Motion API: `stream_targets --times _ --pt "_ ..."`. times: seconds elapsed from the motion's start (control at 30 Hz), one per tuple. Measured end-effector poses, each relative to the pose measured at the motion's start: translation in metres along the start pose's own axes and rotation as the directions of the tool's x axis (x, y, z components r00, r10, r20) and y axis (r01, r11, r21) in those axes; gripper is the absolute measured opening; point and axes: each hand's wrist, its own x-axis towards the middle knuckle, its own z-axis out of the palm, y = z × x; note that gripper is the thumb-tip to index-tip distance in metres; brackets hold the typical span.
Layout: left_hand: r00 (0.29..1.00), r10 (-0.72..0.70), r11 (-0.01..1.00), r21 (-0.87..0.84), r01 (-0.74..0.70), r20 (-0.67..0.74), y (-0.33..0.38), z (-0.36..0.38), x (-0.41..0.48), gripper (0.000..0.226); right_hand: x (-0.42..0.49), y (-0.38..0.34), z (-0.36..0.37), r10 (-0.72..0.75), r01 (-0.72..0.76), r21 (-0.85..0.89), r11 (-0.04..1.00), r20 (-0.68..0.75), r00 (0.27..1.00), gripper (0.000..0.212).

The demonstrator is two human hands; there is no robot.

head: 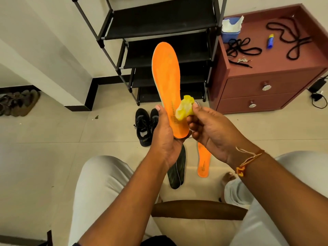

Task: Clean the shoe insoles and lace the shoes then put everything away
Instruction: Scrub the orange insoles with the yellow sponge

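My left hand (164, 134) grips the heel end of an orange insole (166, 82), which stands nearly upright in front of me. A crumpled yellow wipe (184, 110) is pinched in my right hand (211, 132) and touches the insole's lower right edge. On the floor below lie a second orange insole (204, 162) and dark insoles (177, 171). A pair of black shoes (146, 126) stands on the tiles behind my hands. Black laces (291, 39) lie loose on the red cabinet top.
A black shoe rack (159, 23) stands against the wall ahead. The red two-drawer cabinet (262, 75) at right also carries a blue wipe tub (229, 31) and a small blue-yellow tube (270, 41). Brown sandals (19, 103) lie at far left. I sit with knees apart.
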Motion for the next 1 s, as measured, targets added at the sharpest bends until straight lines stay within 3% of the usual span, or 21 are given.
stream_targets --times 0.13,0.23,0.3,0.47,0.6,0.77,0.87,1.0 --pt "0.999 0.000 1.000 0.024 0.000 -0.033 0.000 0.003 -0.001 0.064 0.004 0.003 -0.005 -0.339 0.286 -0.366 0.885 -0.087 0.937 0.032" --pt "0.999 -0.010 1.000 0.022 0.011 -0.035 0.000 0.003 -0.004 0.057 0.005 0.002 -0.011 -0.622 0.470 -0.638 0.609 -0.018 0.783 0.026" --pt "0.999 -0.024 1.000 0.003 0.024 -0.023 -0.002 0.003 -0.004 0.059 0.002 0.003 -0.008 -0.712 0.522 -0.736 0.430 0.079 0.698 0.018" --pt "0.997 -0.071 0.990 -0.124 0.073 0.028 -0.007 0.003 -0.003 0.064 0.003 0.015 -0.003 -0.686 0.514 -0.844 0.151 0.285 0.669 0.024" --pt "0.993 -0.116 0.977 -0.178 0.121 0.039 -0.001 -0.001 0.000 0.077 -0.006 0.024 0.009 -0.646 0.579 -0.810 0.094 0.393 0.655 0.026" --pt "0.999 -0.051 0.984 -0.171 0.051 0.006 0.016 -0.011 0.009 0.080 -0.008 0.030 0.015 -0.572 0.634 -0.772 -0.036 0.536 0.621 0.027" --pt "0.996 -0.057 0.981 -0.183 0.068 0.062 0.013 -0.010 0.007 0.082 -0.006 0.027 0.013 -0.585 0.608 -0.793 -0.041 0.512 0.629 0.026" --pt "0.986 -0.076 0.971 -0.216 0.107 0.151 0.002 -0.004 0.003 0.079 0.001 0.011 0.000 -0.619 0.498 -0.861 -0.104 0.448 0.645 0.040"
